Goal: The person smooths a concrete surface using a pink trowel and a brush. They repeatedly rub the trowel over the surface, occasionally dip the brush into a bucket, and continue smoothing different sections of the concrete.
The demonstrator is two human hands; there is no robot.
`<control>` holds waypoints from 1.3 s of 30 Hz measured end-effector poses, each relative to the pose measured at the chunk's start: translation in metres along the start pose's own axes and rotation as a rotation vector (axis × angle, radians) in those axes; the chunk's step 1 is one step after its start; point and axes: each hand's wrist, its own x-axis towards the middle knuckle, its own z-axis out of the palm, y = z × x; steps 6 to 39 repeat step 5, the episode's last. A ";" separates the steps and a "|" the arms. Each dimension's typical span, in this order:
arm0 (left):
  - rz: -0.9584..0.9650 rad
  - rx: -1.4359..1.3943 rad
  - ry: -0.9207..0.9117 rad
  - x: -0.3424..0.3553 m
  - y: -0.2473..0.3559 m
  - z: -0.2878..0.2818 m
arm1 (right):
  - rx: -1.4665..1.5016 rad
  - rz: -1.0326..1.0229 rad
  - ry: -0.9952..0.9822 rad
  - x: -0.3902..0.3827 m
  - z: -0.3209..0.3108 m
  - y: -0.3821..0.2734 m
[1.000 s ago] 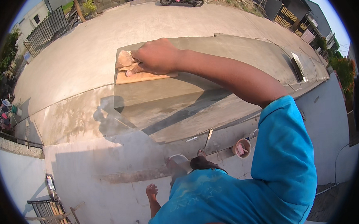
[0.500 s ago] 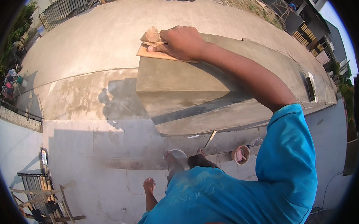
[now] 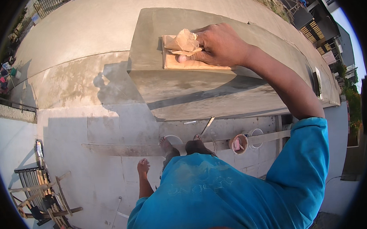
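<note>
My right hand [image 3: 222, 43] is closed round the grip of a flat, tan hand float [image 3: 198, 64]. Crumpled brown paper [image 3: 186, 41] bunches up around the grip, beside my thumb. The float lies against the top of a long grey plastered block [image 3: 156, 30], along its near edge. From here the float's underside is hidden. My left hand [image 3: 143, 166] hangs low by my side, well apart from the block, with loose fingers and nothing visible in it.
I stand on a narrow plank [image 3: 120, 150]. Below are an orange-brown bucket [image 3: 238, 145] with something pink inside and a pale bucket [image 3: 255, 139]. At lower left lies a stack of wooden frames [image 3: 46, 192], and a ladder [image 3: 115, 218] stands near me.
My right hand has brought the float from the block's far edge back to its near edge. The view has shifted too. My left hand still hangs at my side.
</note>
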 end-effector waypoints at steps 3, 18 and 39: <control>0.032 -0.031 0.006 -0.002 0.015 0.005 | 0.004 0.091 0.023 -0.097 -0.002 0.067; 0.075 -0.050 -0.012 0.002 0.017 0.004 | 0.048 0.077 0.071 -0.134 -0.004 0.091; 0.075 -0.050 -0.012 0.002 0.017 0.004 | 0.048 0.077 0.071 -0.134 -0.004 0.091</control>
